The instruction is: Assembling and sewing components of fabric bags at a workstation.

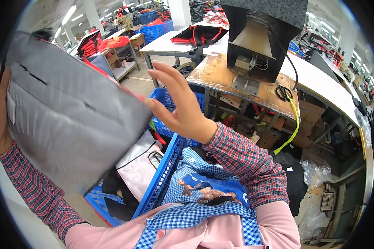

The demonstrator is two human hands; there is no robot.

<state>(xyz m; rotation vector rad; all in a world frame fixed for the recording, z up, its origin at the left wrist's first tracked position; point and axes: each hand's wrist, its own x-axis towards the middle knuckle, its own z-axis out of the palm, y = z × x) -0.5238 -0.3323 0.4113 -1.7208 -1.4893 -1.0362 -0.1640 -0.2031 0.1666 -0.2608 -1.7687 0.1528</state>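
A large grey bag [79,112] is held up on the left, blurred by motion. Two dark slits run across its face, and red trim shows along its upper edge. My left hand [2,110] grips it by the left side, next to a white label. At the bag's right edge, my right hand [180,106] is open with fingers spread. Its thumb tip reaches the bag's edge; whether it presses on it I cannot tell. Below the bag stands a blue plastic crate [160,176] with a pale pink bag [141,164] and dark pieces inside.
Ahead is a worn wooden bench [212,74] carrying a dark metal machine [259,41]. Black-handled scissors [283,93] with a yellow-green strap lie by its right side. Another blue crate [199,99] sits under the bench's left end. Clear plastic wrap [316,172] lies at the lower right.
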